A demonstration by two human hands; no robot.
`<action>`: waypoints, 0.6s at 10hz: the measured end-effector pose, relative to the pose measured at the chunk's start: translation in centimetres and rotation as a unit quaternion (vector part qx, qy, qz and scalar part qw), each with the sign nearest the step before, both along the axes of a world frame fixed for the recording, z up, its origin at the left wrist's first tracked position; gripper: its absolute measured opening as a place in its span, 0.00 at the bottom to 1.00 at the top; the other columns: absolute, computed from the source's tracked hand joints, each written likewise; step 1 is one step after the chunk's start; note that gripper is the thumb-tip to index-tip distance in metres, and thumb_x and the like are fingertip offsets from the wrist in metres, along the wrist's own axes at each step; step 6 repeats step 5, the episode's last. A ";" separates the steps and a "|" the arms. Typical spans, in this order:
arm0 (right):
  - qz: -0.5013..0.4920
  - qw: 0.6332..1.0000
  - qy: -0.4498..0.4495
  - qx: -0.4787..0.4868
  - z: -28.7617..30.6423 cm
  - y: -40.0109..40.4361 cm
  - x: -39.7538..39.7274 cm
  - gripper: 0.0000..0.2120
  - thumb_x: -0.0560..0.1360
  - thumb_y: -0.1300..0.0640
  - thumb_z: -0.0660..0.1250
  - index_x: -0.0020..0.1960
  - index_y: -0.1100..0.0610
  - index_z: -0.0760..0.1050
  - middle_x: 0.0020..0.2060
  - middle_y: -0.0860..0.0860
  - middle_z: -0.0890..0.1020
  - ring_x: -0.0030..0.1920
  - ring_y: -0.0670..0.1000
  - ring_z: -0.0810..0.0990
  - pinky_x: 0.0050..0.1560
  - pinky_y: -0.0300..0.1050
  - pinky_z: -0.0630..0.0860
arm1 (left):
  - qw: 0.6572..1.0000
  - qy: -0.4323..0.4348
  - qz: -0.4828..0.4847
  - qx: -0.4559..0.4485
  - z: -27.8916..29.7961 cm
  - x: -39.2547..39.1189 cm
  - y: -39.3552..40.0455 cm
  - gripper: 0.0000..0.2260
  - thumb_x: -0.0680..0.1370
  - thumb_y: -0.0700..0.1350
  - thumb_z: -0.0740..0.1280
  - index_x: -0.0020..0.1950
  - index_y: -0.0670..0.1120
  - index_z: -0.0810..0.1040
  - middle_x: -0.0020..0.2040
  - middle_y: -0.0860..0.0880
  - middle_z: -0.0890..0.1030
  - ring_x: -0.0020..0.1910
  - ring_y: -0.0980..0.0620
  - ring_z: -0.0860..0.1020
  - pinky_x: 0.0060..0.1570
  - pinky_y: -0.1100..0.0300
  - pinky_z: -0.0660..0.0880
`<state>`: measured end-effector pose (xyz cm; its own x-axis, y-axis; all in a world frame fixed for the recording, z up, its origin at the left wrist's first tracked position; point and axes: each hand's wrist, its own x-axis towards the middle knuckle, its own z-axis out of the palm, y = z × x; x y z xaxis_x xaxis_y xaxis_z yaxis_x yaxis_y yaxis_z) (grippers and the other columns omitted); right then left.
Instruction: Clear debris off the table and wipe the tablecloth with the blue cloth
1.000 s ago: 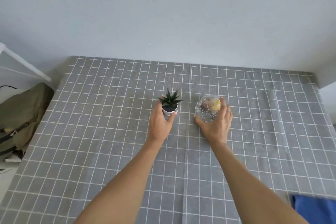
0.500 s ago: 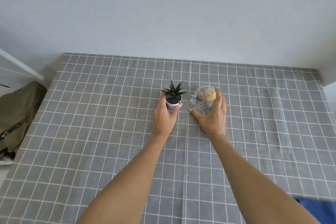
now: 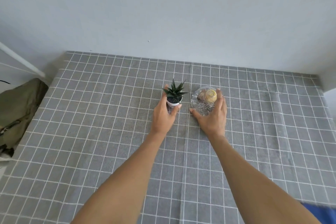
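Note:
A grey checked tablecloth [image 3: 91,132] covers the table. Near its middle stands a small spiky green plant in a white pot [image 3: 174,99]; my left hand [image 3: 163,116] grips the pot from the near side, thumb and fingers curled round it. Just to the right sits a clear glass bowl [image 3: 201,103] holding a yellowish piece and some brown bits. My right hand [image 3: 212,117] holds the bowl, thumb on its left, fingers along its right. A corner of the blue cloth [image 3: 321,213] shows at the bottom right edge.
A pale wall runs along the table's far edge. An olive bag [image 3: 16,111] lies off the table's left side, below a white rail [image 3: 21,60]. The tablecloth stretches bare to the left, right and near side of my arms.
Both hands have slid the plant pot and the bowl farther from me, toward the wall. The view has tilted up, so less of the blue cloth shows.

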<state>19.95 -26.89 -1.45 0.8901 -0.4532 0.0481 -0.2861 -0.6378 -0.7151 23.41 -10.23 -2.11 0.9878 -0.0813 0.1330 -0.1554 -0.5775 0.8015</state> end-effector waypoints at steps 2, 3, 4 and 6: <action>0.002 1.000 0.002 -0.003 -0.2 0.0 -0.2 0.51 0.63 0.40 0.76 0.76 0.50 0.50 0.73 0.59 0.62 0.73 0.60 0.60 0.67 0.59 0.65 | 1.000 -0.001 0.008 0.004 -0.2 0.5 0.0 0.24 0.74 0.48 0.72 0.66 0.40 0.71 0.53 0.48 0.82 0.48 0.51 0.79 0.45 0.73 0.69; 0.001 1.000 0.022 0.000 0.0 0.1 -0.3 0.53 0.63 0.40 0.76 0.77 0.48 0.48 0.74 0.59 0.59 0.74 0.61 0.57 0.68 0.61 0.63 | 1.000 -0.001 0.007 -0.006 -0.1 0.3 -0.1 0.31 0.74 0.49 0.73 0.72 0.41 0.65 0.57 0.49 0.81 0.53 0.53 0.79 0.50 0.71 0.70; 0.014 0.999 0.051 0.004 1.0 0.1 -0.5 0.55 0.63 0.38 0.76 0.77 0.44 0.42 0.76 0.60 0.52 0.75 0.62 0.53 0.68 0.61 0.62 | 1.000 0.011 0.001 -0.028 0.5 -0.1 0.5 0.43 0.73 0.50 0.73 0.78 0.45 0.49 0.66 0.47 0.75 0.61 0.54 0.75 0.58 0.63 0.71; 0.027 0.997 0.072 0.005 1.9 -0.1 -1.4 0.56 0.63 0.37 0.75 0.76 0.43 0.40 0.76 0.61 0.50 0.75 0.63 0.53 0.67 0.63 0.63 | 0.999 0.036 0.005 0.013 1.3 -1.4 1.4 0.44 0.73 0.53 0.72 0.78 0.45 0.46 0.74 0.44 0.66 0.69 0.47 0.69 0.63 0.56 0.68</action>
